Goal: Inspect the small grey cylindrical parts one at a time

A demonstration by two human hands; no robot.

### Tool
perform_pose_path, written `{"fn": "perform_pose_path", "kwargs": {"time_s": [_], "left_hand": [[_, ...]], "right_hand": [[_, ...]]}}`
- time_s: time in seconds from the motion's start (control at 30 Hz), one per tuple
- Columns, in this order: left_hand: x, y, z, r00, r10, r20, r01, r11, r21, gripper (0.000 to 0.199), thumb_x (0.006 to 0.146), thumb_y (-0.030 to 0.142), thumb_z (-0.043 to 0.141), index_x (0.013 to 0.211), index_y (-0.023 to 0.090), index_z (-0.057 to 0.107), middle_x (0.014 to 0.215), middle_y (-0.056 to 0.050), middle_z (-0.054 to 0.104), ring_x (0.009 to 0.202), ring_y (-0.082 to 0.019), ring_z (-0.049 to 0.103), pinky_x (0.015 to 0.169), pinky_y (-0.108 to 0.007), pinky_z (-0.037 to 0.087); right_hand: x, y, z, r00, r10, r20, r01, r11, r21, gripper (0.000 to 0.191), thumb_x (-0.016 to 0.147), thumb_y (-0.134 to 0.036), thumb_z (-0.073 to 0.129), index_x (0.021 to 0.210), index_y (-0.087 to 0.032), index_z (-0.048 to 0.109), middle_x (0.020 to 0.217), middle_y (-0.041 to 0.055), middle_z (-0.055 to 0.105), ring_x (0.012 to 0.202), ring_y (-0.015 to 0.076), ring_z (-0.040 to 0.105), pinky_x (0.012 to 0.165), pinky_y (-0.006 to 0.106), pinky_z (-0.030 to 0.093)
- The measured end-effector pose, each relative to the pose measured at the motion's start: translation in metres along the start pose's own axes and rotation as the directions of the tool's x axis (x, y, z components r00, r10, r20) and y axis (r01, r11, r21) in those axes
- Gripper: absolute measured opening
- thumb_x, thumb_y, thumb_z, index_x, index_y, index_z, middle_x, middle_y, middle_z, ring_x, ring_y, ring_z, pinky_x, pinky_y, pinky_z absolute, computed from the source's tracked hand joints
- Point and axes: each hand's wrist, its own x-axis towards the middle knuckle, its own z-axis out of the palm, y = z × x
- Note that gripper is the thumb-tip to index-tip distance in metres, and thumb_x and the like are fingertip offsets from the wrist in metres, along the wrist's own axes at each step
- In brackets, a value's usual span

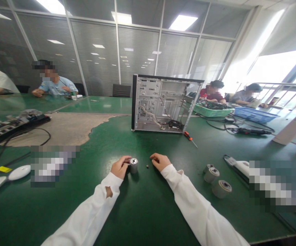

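Observation:
My left hand point(120, 167) is closed on the side of a silver metal cylinder point(134, 166), which stands upright on the green tabletop. The cylinder's round top has a dark hole in its middle. To its right, between my two hands, a tiny dark metal piece point(147, 166) lies on the table. My right hand point(160, 161) rests just beyond that piece, fingers loosely bent and apart, with nothing visible in them. Farther right stand two more metal cylinders, one point(211, 173) behind the other point(222, 189). Both my forearms are in white sleeves.
An open computer case point(163, 106) stands ahead, an orange-handled screwdriver point(189, 137) beside its corner. Green point(212, 111) and blue point(256, 115) baskets sit back right. Power strips with cables point(14, 128) and a white mouse point(19, 172) lie left. Several people sit around the table.

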Motion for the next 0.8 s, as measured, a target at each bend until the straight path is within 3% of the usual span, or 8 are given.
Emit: {"fn": "perform_pose_path", "kwargs": {"time_s": [0.3,0.8], "left_hand": [[-0.0002,0.001,-0.0013,0.999,0.027,-0.044,-0.027,1.0,0.001,0.035,0.061,0.018,0.033,0.088,0.017,0.056,0.081,-0.002,0.064,0.08,-0.015,0.058,0.075,-0.026,0.043],[-0.0015,0.0058,-0.0026,1.0,0.009,-0.027,-0.009,1.0,-0.011,0.032,0.062,0.014,0.035,0.086,0.019,0.055,0.083,-0.001,0.064,0.081,-0.014,0.058,0.077,-0.028,0.043]], "right_hand": [[-0.0013,-0.0021,0.0001,1.0,-0.017,0.003,0.017,1.0,-0.026,0.021,0.068,-0.017,0.044,0.081,-0.02,0.059,0.067,0.0001,0.061,0.059,0.012,0.053,0.058,0.022,0.04],[-0.0008,-0.0001,0.0016,0.998,-0.054,-0.028,0.054,0.998,-0.016,0.013,0.07,-0.02,0.047,0.072,-0.021,0.059,0.066,-0.0005,0.059,0.06,0.0117,0.052,0.058,0.022,0.04]]}}
